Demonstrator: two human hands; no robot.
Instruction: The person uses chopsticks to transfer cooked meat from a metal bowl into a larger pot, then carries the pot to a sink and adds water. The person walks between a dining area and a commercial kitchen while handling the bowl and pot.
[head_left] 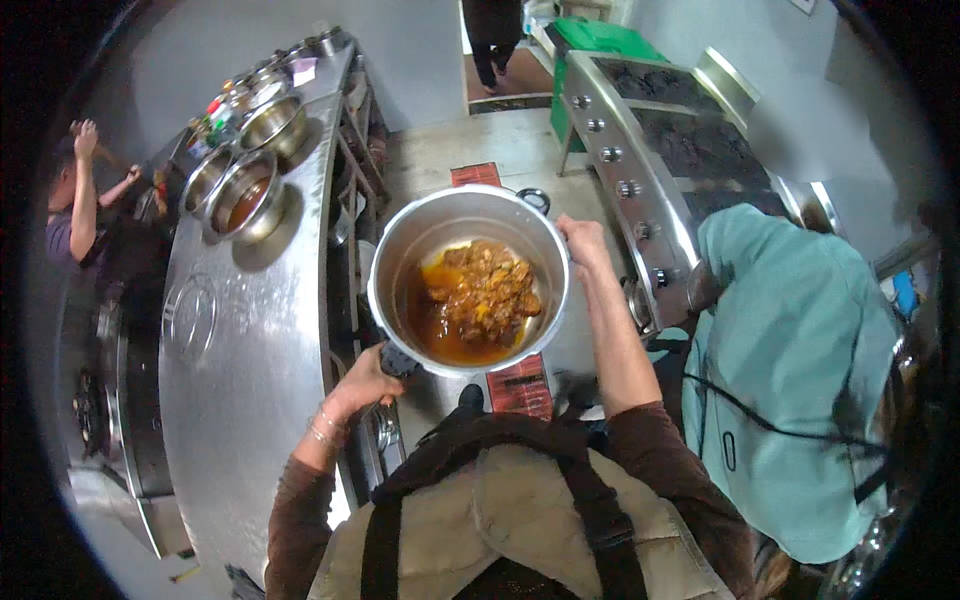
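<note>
Steel pot (400, 262) held between left hand (372, 380) and right hand (583, 242).

silver pot (400, 262) holding orange-brown curry (478, 298), teal jacket (790, 350), red patterned floor mat (519, 385), green bin (600, 38).

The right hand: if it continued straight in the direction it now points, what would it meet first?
The right hand grips the rim of the steel pot and points up the aisle. Past the rim, it would probably first meet the pot's black far handle, then open floor; depth is unclear.
</note>
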